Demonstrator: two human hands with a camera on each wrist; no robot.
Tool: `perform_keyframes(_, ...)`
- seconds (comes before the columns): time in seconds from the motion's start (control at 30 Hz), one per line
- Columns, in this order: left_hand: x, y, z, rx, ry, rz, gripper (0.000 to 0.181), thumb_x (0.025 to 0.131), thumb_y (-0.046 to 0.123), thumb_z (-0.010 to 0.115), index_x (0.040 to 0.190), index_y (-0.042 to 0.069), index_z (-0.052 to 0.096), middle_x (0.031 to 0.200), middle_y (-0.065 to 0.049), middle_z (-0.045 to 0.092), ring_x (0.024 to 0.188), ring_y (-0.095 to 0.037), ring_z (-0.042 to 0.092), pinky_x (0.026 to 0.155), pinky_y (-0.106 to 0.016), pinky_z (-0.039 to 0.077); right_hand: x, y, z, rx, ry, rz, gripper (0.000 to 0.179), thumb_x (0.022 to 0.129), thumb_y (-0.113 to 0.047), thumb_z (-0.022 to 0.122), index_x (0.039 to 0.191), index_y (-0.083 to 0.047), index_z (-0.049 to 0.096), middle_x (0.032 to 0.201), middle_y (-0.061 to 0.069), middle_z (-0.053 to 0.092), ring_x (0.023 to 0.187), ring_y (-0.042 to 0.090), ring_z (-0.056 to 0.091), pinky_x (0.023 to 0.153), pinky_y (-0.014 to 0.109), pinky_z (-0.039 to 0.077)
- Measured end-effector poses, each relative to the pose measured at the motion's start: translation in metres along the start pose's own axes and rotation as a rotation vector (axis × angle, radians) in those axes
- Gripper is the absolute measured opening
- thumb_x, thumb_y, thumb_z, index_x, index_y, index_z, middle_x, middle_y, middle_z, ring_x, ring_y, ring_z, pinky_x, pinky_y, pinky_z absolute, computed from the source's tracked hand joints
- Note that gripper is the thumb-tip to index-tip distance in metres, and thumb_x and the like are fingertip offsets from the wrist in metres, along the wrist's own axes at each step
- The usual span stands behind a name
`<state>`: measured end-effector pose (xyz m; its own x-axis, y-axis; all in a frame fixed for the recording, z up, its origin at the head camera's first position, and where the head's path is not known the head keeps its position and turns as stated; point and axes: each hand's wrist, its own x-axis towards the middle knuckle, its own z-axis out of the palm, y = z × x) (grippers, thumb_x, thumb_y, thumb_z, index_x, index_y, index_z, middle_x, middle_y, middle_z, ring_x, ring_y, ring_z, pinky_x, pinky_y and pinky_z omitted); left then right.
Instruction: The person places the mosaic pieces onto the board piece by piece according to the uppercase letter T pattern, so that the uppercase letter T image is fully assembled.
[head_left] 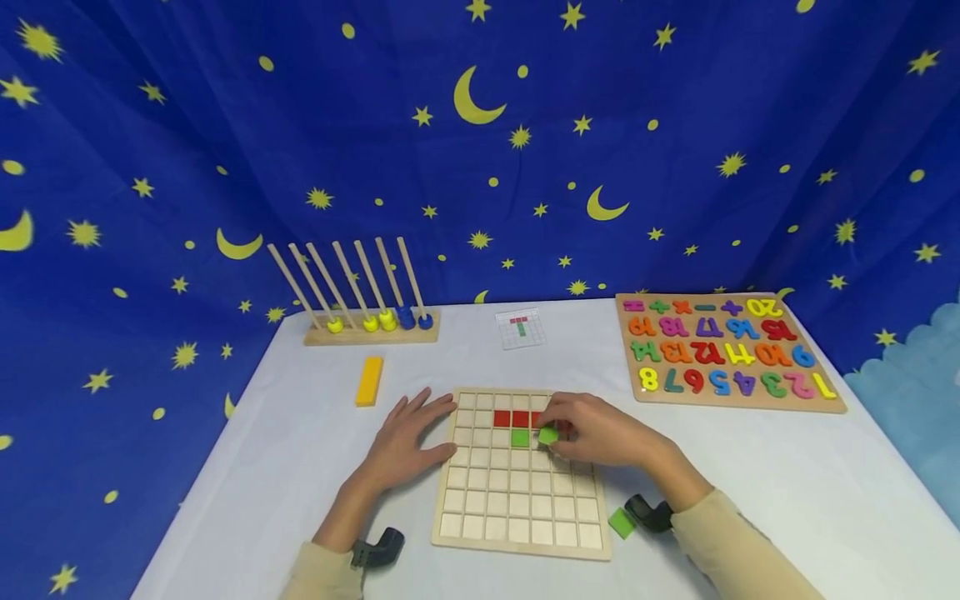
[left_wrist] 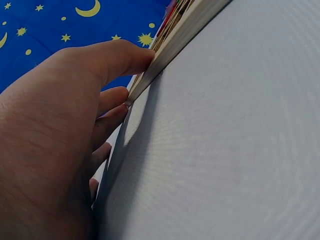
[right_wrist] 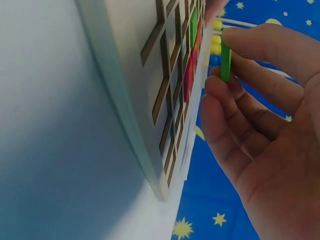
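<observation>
A wooden grid board point(head_left: 517, 500) lies on the white table in front of me. A row of red tiles point(head_left: 512, 418) sits in its upper part, with one green tile point(head_left: 520, 437) set just below them. My right hand point(head_left: 592, 433) pinches another green tile point(head_left: 548, 434) point(right_wrist: 226, 60) between thumb and fingers, just above the board beside the set green tile. My left hand point(head_left: 408, 442) lies flat on the table, its fingers point(left_wrist: 120, 55) pressed against the board's left edge point(left_wrist: 170, 50).
A spare green tile point(head_left: 621, 522) lies right of the board. A small pattern card point(head_left: 521, 327) lies behind it. A yellow block point(head_left: 370, 380) and a peg rack with beads point(head_left: 367, 321) stand at the back left, a number puzzle board point(head_left: 723, 350) at the right.
</observation>
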<state>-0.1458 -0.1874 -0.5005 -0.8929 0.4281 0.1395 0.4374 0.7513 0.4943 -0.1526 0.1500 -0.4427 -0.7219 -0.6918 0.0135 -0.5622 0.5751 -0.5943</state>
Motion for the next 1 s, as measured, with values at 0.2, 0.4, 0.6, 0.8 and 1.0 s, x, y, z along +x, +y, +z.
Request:
perform_keyframes(0.2,0.001,-0.002,0.0,0.01,0.009,0.01,0.063,0.086,0.05,0.065,0.141,0.024,0.05,0.147,0.011,0.041,0.143,-0.021,0.021,0.117,-0.045,0.008,0.006,-0.007,0.004,-0.025,-0.011,-0.027,0.027,0.083,-0.02,0.074,0.11,-0.018,0.072,0.096,-0.011,0.059,0.08,0.012,0.056,0.069,0.023,0.049)
perform_keyframes(0.4,0.001,-0.003,0.001,0.007,0.014,0.016,0.062,0.086,0.049,0.066,0.141,0.024,0.051,0.147,0.012,0.041,0.143,-0.021,0.021,0.116,-0.044,0.008,0.012,-0.011,0.009,-0.041,-0.046,-0.04,0.027,0.084,-0.024,0.074,0.11,-0.018,0.072,0.092,-0.01,0.059,0.078,0.01,0.054,0.067,0.023,0.048)
perform_keyframes(0.6,0.001,-0.003,0.001,0.007,0.009,0.005,0.063,0.085,0.05,0.066,0.141,0.025,0.051,0.147,0.011,0.042,0.143,-0.02,0.021,0.116,-0.044,0.007,0.019,-0.013,0.015,-0.06,-0.055,-0.072,0.025,0.082,-0.023,0.075,0.107,-0.019,0.073,0.092,-0.012,0.057,0.077,0.008,0.052,0.067,0.022,0.046)
perform_keyframes(0.8,0.001,-0.002,0.001,0.001,0.007,-0.001,0.063,0.085,0.049,0.067,0.141,0.025,0.051,0.147,0.012,0.042,0.143,-0.02,0.021,0.116,-0.045,0.008,0.023,-0.019,0.02,-0.091,-0.099,-0.049,0.025,0.083,-0.025,0.074,0.108,-0.021,0.073,0.102,-0.01,0.059,0.084,0.008,0.054,0.075,0.027,0.049)
perform_keyframes(1.0,0.002,-0.004,0.002,0.012,-0.007,-0.022,0.063,0.085,0.05,0.066,0.141,0.027,0.05,0.147,0.015,0.04,0.143,-0.017,0.019,0.117,-0.043,0.006,0.026,-0.025,0.023,-0.138,-0.125,-0.048,0.026,0.082,-0.023,0.075,0.108,-0.02,0.073,0.105,-0.01,0.06,0.086,0.004,0.054,0.081,0.028,0.05)
